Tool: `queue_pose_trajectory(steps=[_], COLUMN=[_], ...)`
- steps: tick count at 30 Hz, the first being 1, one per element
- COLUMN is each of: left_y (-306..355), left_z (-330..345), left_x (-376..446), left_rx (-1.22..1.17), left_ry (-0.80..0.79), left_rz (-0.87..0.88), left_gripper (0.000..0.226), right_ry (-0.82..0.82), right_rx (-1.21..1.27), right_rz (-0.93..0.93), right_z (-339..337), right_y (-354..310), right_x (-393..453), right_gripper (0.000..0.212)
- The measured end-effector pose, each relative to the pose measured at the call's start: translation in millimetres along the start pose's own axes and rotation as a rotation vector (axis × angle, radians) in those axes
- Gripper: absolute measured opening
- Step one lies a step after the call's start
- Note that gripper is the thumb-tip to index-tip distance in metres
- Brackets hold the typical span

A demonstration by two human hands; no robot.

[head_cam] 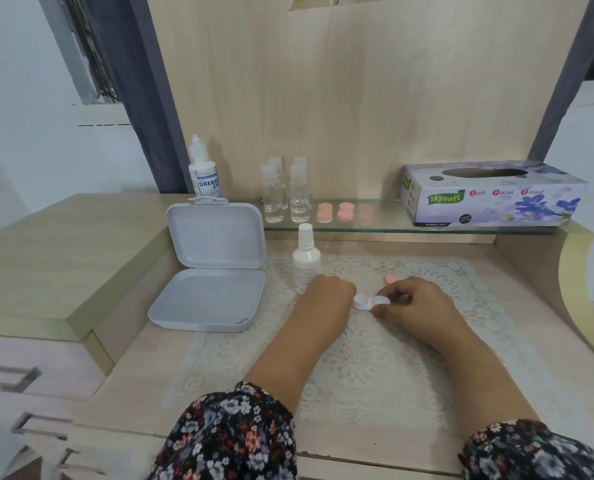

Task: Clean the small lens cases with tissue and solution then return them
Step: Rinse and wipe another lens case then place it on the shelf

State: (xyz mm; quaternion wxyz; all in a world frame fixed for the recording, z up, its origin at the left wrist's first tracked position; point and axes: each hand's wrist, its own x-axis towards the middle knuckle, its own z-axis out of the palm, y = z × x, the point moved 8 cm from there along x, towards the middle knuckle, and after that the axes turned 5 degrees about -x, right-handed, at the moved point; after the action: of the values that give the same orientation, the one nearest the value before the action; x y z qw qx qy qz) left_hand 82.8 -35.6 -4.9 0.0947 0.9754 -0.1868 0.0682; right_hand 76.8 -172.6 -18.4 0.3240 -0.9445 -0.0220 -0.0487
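Observation:
A small white lens case (370, 302) with two round wells lies on the lace mat (358, 358). My left hand (328, 294) grips its left end with curled fingers. My right hand (415, 301) pinches the white cap on its right well. A pink cap (391, 279) lies on the mat just behind my right hand. A white solution bottle (306, 259) stands upright just behind my left hand. The purple tissue box (493, 195) sits on the glass shelf (427, 229) at the right.
An open grey plastic box (212, 271) lies left of the mat. On the glass shelf stand several small clear bottles (285, 195), pink lens cases (335, 212) and a larger labelled solution bottle (205, 173). Drawers with handles (8, 377) sit at lower left.

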Motion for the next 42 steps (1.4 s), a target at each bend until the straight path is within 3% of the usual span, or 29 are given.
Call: queue_pose_trajectory(steps=[5, 8, 12, 25, 42], left_y=[-15, -16, -14, -7, -5], left_z=[-3, -5, -2, 8, 10], left_x=[-13, -17, -15, -7, -4], left_rx=[-0.31, -0.536, -0.656, -0.538, -0.439], left_ry=[0.2, 0.196, 0.169, 0.145, 0.14], left_rz=[-0.04, -0.046, -0.024, 0.056, 0.017], left_gripper=[0.01, 0.03, 0.031, 0.034, 0.033], right_ry=[0.0, -0.003, -0.001, -0.022, -0.032], right_rx=[-0.014, -0.018, -0.007, 0.035, 0.062], right_rz=[-0.005, -0.001, -0.008, 0.024, 0.051], right_z=[0, 1, 0, 2, 3], right_y=[0, 0, -1, 3, 4], right_x=[0, 0, 0, 2, 2], right_gripper=[0.012, 0.012, 0.013, 0.015, 0.015])
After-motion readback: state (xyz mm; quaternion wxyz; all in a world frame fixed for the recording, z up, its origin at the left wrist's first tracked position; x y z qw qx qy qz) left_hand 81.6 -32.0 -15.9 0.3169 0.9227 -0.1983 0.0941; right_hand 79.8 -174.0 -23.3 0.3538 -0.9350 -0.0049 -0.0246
